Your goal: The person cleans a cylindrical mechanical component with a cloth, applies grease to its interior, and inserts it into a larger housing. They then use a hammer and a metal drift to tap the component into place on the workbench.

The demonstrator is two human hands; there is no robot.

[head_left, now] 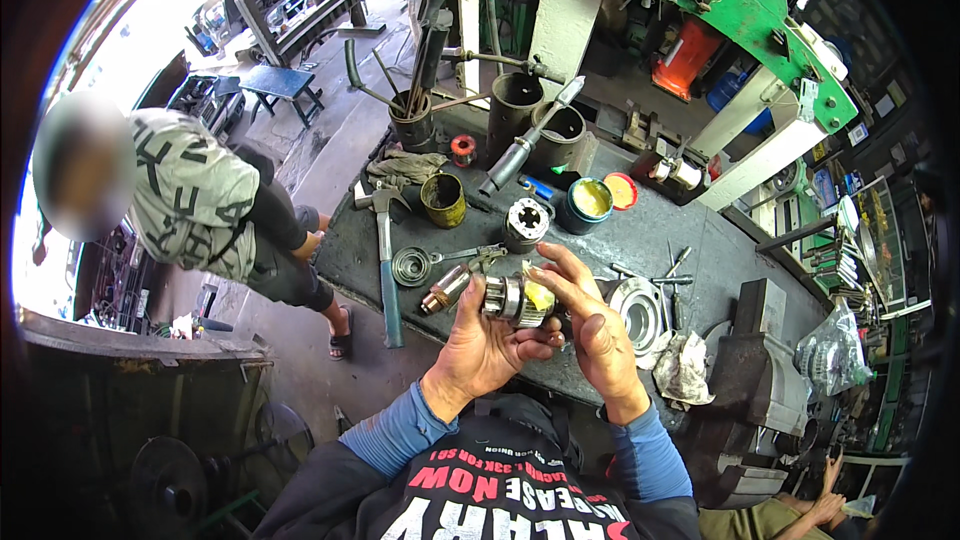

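My left hand (482, 352) holds a ridged metal shaft (505, 298) with a copper-coloured end, level above the workbench (470, 340). Yellow grease (540, 297) covers part of it, where the fingers of my right hand (592, 325) press on its right part. Those fingers hide some of the shaft's far end. Just beyond it stands a round slotted metal housing (526, 223), and behind that an uncovered tub of yellow grease (590, 200) with its red lid (622, 192) alongside. Close to my right hand lies a ring-shaped metal casting (636, 315).
A claw hammer (388, 270), a bearing ring (410, 266) and a yellowish can (443, 200) lie or stand to the left. A bench vise (765, 360) and a dirty rag (684, 368) are at right. Another person (215, 200) bends near the bench's left side.
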